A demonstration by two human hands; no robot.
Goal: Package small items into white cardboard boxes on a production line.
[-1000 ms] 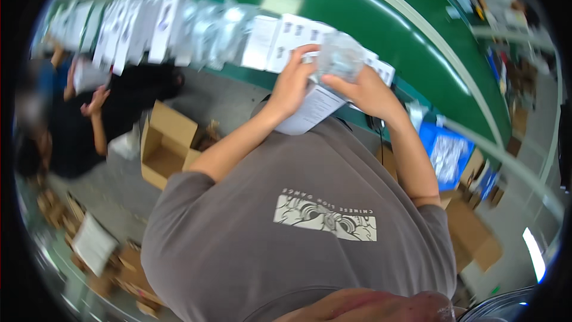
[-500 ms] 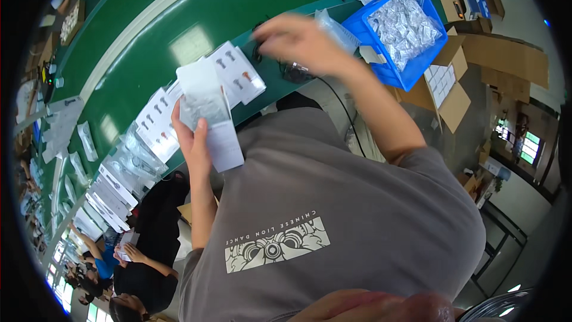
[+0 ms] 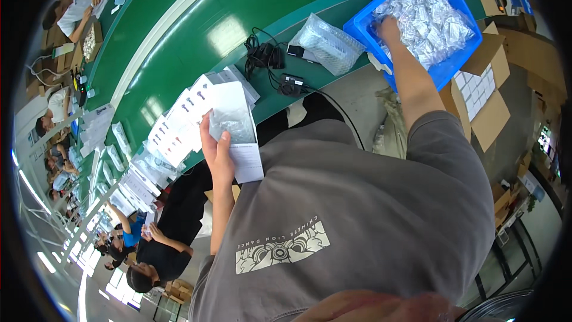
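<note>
An open white box point(image 3: 248, 166) with clear plastic wrapping inside rests in my left hand point(image 3: 220, 156), whose fingers wrap its side, just in front of my shirt. My right arm stretches out to a blue plastic bin point(image 3: 357, 26) at the far right. Inside the bin, my right hand point(image 3: 390, 30) dips among small clear packets point(image 3: 430, 19); its fingertips are hidden there. Just left of my left hand, printed white boxes point(image 3: 189, 104) lie in a row on the green table.
Black cables and adapters point(image 3: 265, 55), a small black camera-like device point(image 3: 291, 85) and a bubble-wrap pouch point(image 3: 329, 45) lie along the table edge. A cardboard carton point(image 3: 493, 120) holding white boxes stands beside the bin. Co-workers sit at the left; one in black point(image 3: 161, 250) is nearest.
My right hand has swung rightward from above the cables into the blue bin. My left hand still holds the white box. The whole view has shifted slightly.
</note>
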